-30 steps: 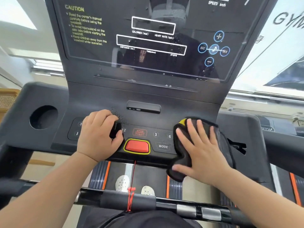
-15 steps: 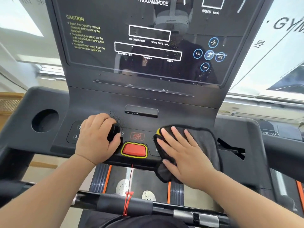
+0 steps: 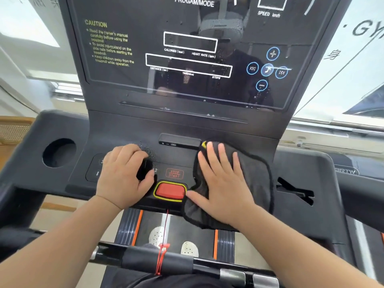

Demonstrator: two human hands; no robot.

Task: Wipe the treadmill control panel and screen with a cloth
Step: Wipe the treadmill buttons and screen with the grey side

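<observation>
The treadmill's dark screen (image 3: 187, 48) stands upright above the black control panel (image 3: 124, 132). My right hand (image 3: 224, 183) lies flat, fingers spread, pressing a dark grey cloth (image 3: 257, 179) onto the panel's right half, just right of the red button (image 3: 170, 191). The cloth's lower edge hangs over the panel's front. My fingertips reach up beside the small port slot (image 3: 179, 140). My left hand (image 3: 122, 175) rests on the panel's left half, curled around a small black object (image 3: 144, 169). Fine droplets speckle the panel above that hand.
A round cup holder (image 3: 59, 152) sits in the left arm of the console. A red safety cord (image 3: 164, 235) hangs from the red button to the black handlebar (image 3: 176, 262) in front of me. The belt and two white shoes show below.
My right hand has slid the cloth leftward across the panel, then up toward the port slot. The left hand has stayed where it was.
</observation>
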